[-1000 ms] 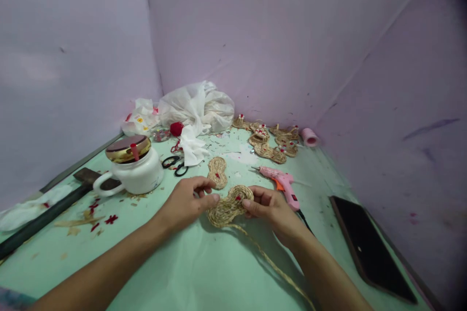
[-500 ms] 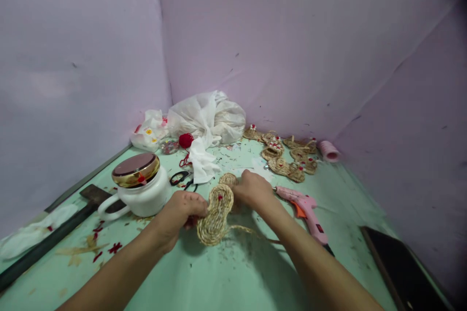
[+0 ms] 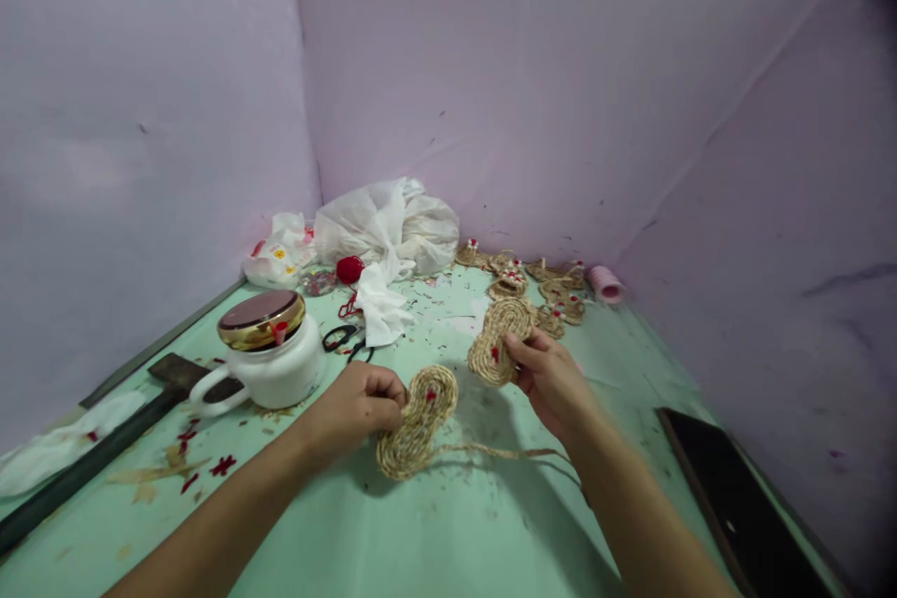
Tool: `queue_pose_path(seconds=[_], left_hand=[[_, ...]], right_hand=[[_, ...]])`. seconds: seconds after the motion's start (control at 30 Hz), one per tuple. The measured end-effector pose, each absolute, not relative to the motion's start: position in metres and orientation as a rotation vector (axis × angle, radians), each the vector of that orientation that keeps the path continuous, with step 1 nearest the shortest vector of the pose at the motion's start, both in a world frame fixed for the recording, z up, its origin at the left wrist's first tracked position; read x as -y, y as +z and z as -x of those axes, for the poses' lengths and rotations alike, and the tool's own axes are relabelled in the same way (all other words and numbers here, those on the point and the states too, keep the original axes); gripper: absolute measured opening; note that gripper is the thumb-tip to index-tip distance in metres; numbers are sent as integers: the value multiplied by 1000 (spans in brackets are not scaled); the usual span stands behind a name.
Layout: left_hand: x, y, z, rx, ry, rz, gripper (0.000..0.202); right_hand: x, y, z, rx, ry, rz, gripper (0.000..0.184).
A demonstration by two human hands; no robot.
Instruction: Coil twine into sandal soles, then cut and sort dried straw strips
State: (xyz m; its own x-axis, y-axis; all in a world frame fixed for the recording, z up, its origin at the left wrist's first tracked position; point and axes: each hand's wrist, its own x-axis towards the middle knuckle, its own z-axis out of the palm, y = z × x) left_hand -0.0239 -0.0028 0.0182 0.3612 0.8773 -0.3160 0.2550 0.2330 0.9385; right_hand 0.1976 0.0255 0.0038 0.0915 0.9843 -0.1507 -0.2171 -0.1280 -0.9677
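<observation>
My left hand (image 3: 359, 409) is closed on the edge of a coiled straw sole (image 3: 415, 430) shaped like a figure eight, with a small red spot near its upper end. A loose straw strand (image 3: 491, 451) trails from this sole to the right, under my right forearm. In my right hand (image 3: 555, 385), thumb on the face, I pinch a second straw sole (image 3: 499, 336) of the same shape, its red spot near the lower end. The two soles are apart, both raised toward the camera. My right hand and arm hide the glue gun.
Several straw slippers with red and white beads (image 3: 510, 282) lie at the back beside a pink spool (image 3: 605, 285). A white mug (image 3: 284, 369) with a gold-rimmed lid, a hammer (image 3: 168, 385) and scissors (image 3: 340, 336) stand or lie left. A dark phone-like slab (image 3: 735, 505) lies right.
My right hand has moved right and turned, bringing the second sole from behind the first into full view. The left sole has shifted slightly. The glue gun is now covered.
</observation>
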Motion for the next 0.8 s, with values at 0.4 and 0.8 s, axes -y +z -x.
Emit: queue_pose_path(seconds=[0.4, 0.8], left_hand=[[9, 85, -9, -764, 143, -2156, 27], [-18, 57, -71, -585, -101, -2439, 22]], right_hand=[[48, 0, -193, 780, 1795, 1049, 11], [67, -13, -192, 607, 2001, 777, 23]])
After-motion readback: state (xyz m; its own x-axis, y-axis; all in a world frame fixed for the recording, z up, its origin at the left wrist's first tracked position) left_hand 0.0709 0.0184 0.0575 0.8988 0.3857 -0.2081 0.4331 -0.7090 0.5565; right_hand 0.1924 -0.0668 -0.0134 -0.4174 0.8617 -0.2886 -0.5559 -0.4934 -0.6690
